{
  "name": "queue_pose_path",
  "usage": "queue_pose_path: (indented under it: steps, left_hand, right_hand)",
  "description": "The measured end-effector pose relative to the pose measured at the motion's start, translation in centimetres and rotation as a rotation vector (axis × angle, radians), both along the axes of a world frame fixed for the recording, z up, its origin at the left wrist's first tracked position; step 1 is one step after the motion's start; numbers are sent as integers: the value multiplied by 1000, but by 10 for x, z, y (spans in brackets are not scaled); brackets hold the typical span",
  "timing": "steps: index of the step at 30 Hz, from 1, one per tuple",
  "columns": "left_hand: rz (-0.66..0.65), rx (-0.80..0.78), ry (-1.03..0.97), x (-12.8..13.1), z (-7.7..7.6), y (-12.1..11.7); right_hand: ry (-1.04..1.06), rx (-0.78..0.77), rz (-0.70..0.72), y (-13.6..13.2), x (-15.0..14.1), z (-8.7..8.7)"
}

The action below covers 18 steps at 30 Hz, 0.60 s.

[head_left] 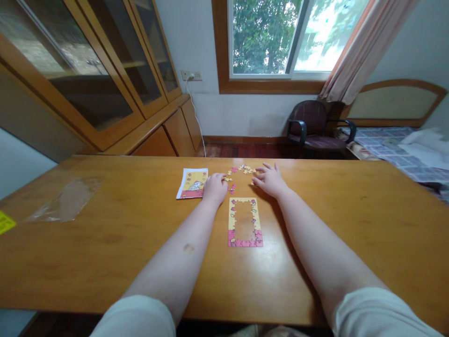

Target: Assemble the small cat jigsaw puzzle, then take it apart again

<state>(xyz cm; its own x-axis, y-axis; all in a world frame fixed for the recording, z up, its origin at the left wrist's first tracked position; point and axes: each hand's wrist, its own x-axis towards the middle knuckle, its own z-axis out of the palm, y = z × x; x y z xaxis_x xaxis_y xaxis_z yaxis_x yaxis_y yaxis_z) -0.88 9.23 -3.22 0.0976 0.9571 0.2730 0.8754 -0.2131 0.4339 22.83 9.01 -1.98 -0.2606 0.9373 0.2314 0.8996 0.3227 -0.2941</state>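
Observation:
A jigsaw puzzle border [245, 243] lies on the table in front of me, yellow above and pink along the bottom, with its middle open to the wood. Beyond it, loose yellow puzzle pieces [247, 170] and a few pink puzzle pieces [232, 188] are scattered in an arc. My left hand [215, 188] is curled at the left of these, fingertips down beside a yellow piece [228, 179]; whether it grips one is hidden. It overlaps the right edge of a picture sheet [192, 182] with a white cartoon animal. My right hand [269, 180] has its fingers spread, fingertips at yellow pieces on the right.
A clear plastic bag [66, 200] lies on the left of the wooden table [336, 224], near a yellow item [6, 222] at its edge. Glass-door cabinets [115, 61] stand at the left. Behind the table are an office chair [312, 124] and a bed [407, 145].

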Motion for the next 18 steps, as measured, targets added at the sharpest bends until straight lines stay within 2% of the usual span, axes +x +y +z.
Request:
queue_pose_path:
  steps: [3,7,10,13,18]
  left_hand:
    - [-28,-9,-13,2,0,-1]
    - [-32,11,-46,2,0,-1]
    - [-47,50,-63,2,-2,0]
    - [-48,61,-78,2,-3,1]
    - [-41,36,-89,3,-1,0]
  right_hand:
    - [89,21,-43,1,11,-1]
    - [173,28,-172,10,5,7]
    - [84,6,-228,28,-7,17]
    - [-92,-56,-195,50,-19,24]
    - [-187,-115,-179,78,-37,20]
